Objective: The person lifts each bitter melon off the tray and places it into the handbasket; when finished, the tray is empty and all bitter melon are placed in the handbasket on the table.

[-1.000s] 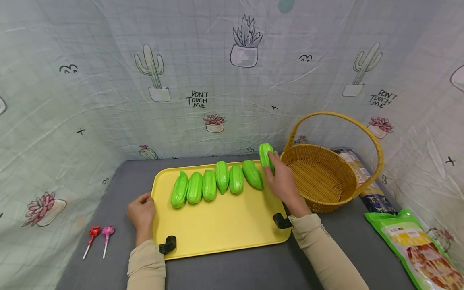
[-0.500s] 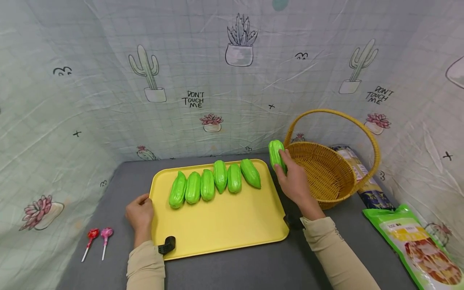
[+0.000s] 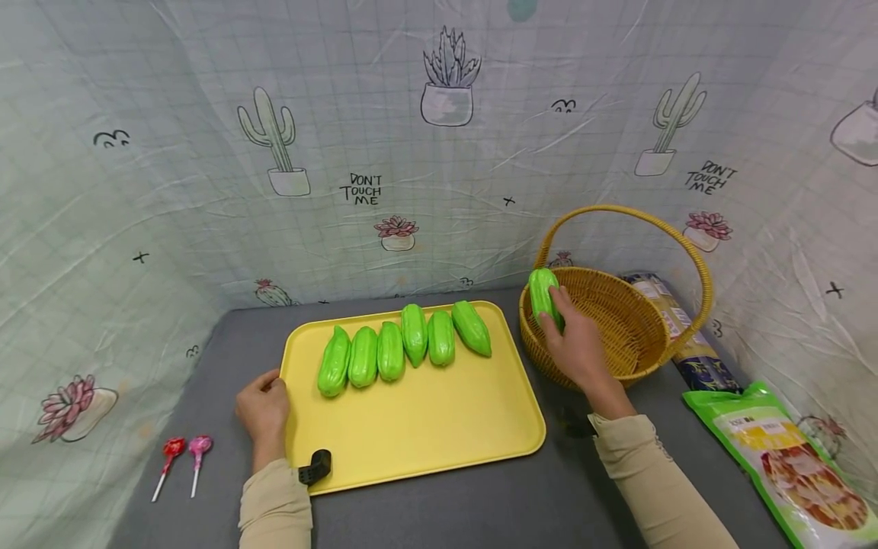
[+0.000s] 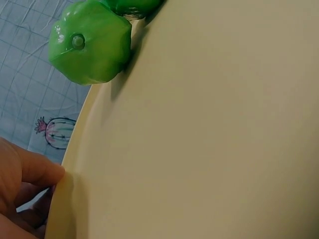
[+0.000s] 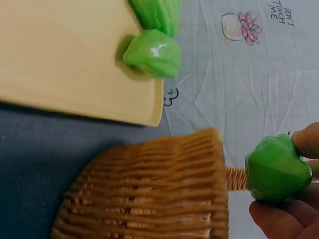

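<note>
My right hand [image 3: 580, 345] holds a green ridged vegetable [image 3: 543, 292] over the left rim of the wicker basket [image 3: 627, 320]. In the right wrist view, thumb and fingers pinch that vegetable [image 5: 275, 168] beside the basket's handle, above its woven side [image 5: 149, 189]. On the yellow tray [image 3: 425, 427], several similar green vegetables [image 3: 391, 351] lie side by side along the back half. At the tray's left edge, my left hand [image 3: 264, 408] grips the rim, its fingers curled; the left wrist view shows the fingers [image 4: 42, 169] on the rim, near one vegetable's end [image 4: 92, 45].
Two lollipops, red [image 3: 174, 447] and pink [image 3: 200, 445], lie left of the tray on the grey table [image 3: 425, 518]. Right of the basket are a long printed packet [image 3: 700, 362] and a green-edged bag [image 3: 789, 465]. A patterned cloth [image 3: 370, 91] hangs behind.
My right hand has carried the vegetable rightwards from the tray's back right corner to the basket's left rim. The left hand still grips the tray, and the view has shifted slightly.
</note>
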`<state>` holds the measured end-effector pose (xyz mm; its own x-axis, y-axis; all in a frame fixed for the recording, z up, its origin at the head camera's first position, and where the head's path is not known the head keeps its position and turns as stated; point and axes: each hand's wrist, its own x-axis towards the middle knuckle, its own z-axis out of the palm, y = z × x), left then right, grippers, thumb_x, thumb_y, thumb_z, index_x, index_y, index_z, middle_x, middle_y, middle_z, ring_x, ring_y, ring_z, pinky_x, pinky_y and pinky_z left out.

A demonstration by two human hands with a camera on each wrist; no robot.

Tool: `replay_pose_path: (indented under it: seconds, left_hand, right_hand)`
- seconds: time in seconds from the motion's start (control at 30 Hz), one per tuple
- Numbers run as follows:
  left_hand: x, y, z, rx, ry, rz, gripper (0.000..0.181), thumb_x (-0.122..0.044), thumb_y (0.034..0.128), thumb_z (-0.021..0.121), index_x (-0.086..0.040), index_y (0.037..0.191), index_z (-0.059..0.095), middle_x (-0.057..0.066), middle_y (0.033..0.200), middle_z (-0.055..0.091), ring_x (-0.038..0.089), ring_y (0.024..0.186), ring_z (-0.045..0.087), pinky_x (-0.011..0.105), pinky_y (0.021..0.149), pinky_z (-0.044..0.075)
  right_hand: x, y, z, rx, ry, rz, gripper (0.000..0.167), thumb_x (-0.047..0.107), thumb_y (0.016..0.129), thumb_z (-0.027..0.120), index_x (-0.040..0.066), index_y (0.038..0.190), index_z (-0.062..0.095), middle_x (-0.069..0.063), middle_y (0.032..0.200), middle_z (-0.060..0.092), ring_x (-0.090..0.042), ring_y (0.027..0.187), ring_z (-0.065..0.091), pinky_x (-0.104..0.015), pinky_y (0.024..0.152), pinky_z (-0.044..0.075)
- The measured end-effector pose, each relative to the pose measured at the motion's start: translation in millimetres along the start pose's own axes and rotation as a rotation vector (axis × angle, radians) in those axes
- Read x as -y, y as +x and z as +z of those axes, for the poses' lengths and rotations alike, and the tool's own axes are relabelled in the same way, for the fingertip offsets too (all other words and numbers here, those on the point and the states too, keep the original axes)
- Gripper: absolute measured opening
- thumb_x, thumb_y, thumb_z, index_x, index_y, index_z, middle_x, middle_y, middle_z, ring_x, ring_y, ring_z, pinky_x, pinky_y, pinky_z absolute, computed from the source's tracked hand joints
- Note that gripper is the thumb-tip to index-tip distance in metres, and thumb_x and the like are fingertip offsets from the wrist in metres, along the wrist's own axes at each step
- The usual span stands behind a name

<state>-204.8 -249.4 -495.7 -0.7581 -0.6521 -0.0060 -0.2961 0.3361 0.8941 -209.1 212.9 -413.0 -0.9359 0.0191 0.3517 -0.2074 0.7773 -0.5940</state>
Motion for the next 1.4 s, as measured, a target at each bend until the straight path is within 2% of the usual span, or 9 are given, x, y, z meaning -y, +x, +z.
replay_pose_path:
  seconds: [0.13,0.33,0.4,0.57,0.67,0.93,1.1,1.23,1.4]
  left_hand:
    - [0.4,0.1,1.2,0.0,0.007,0.009,0.037,-0.008,0.1013,0.047,0.007,0.129,0.067,0.032,0.126,0.065,0.045,0.118,0.058,0.054,0.101,0.044]
    - [-1.4,-1.0,0.7,0.013,0.017,-0.002,0.037,-0.009,0.1015,0.047,0.007,0.129,0.066,0.032,0.128,0.064,0.045,0.12,0.057,0.054,0.102,0.044]
    - [-2.4,-1.5,0.3,0.019,0.017,-0.007,0.037,-0.009,0.1017,0.047,0.007,0.129,0.066,0.032,0.128,0.064,0.045,0.121,0.056,0.055,0.102,0.044]
    - [-4.5,-1.5,0.6,0.027,0.018,-0.01,0.037,-0.009,0.1022,0.046,0.006,0.13,0.066,0.031,0.13,0.063,0.045,0.122,0.056,0.055,0.103,0.044]
    - [-5.4,-1.0,1.5,0.023,0.026,-0.001,0.037,-0.008,0.1017,0.046,0.006,0.129,0.066,0.031,0.128,0.064,0.045,0.12,0.057,0.054,0.101,0.044]
    - [-4.7,0.5,1.4,0.044,0.021,-0.008,0.038,-0.008,0.102,0.045,0.007,0.13,0.065,0.032,0.129,0.063,0.045,0.121,0.057,0.053,0.101,0.044]
    - [-1.3,0.6,-2.0,0.023,0.022,0.003,0.037,-0.006,0.1012,0.045,0.009,0.129,0.065,0.033,0.126,0.064,0.043,0.115,0.059,0.044,0.092,0.044]
    - [-1.0,0.3,-2.9,0.015,0.038,0.005,0.037,-0.008,0.101,0.047,0.008,0.127,0.067,0.033,0.126,0.065,0.042,0.115,0.059,0.044,0.093,0.044]
    - [-4.0,-0.3,-2.6,0.025,0.038,-0.003,0.037,-0.009,0.1019,0.046,0.007,0.128,0.066,0.032,0.127,0.064,0.043,0.118,0.057,0.051,0.1,0.043]
  right_hand:
    - [-4.4,-1.3,-4.1,0.002,-0.024,0.005,0.058,0.018,0.105,0.055,-0.001,0.157,0.035,-0.03,0.16,0.031,-0.041,0.072,0.069,-0.043,0.065,0.05]
    - [-10.5,0.4,-9.4,0.007,-0.036,0.021,0.058,0.018,0.106,0.054,-0.001,0.157,0.034,-0.03,0.16,0.029,-0.05,0.097,0.069,-0.051,0.076,0.053]
    - [-12.3,1.4,-11.8,0.007,-0.046,0.024,0.058,0.018,0.106,0.053,-0.002,0.157,0.034,-0.031,0.16,0.029,-0.049,0.094,0.069,-0.049,0.073,0.053]
    - [-18.7,2.6,-17.8,0.017,-0.062,0.044,0.059,0.019,0.106,0.052,-0.003,0.157,0.033,-0.033,0.16,0.028,-0.032,0.058,0.062,-0.037,0.059,0.045]
    - [-23.9,1.5,-21.1,0.028,-0.07,0.062,0.059,0.02,0.106,0.052,-0.002,0.158,0.032,-0.033,0.16,0.028,-0.024,0.05,0.054,-0.035,0.057,0.042]
    - [-39.4,-1.7,-24.7,0.022,-0.103,0.089,0.059,0.02,0.106,0.053,-0.001,0.157,0.034,-0.034,0.157,0.032,-0.043,0.076,0.067,-0.044,0.066,0.048]
    - [-47.3,0.5,-24.6,0.038,-0.095,0.101,0.059,0.021,0.106,0.053,-0.001,0.157,0.033,-0.035,0.156,0.034,-0.049,0.091,0.067,-0.047,0.07,0.049]
    - [-54.1,1.4,-27.3,0.068,-0.087,0.15,0.059,0.021,0.107,0.051,-0.002,0.158,0.031,-0.036,0.155,0.036,-0.043,0.081,0.066,-0.044,0.068,0.048]
    - [-60.6,1.0,-31.4,0.084,-0.086,0.192,0.059,0.021,0.107,0.05,-0.002,0.158,0.031,-0.039,0.146,0.047,-0.041,0.084,0.065,-0.043,0.068,0.049]
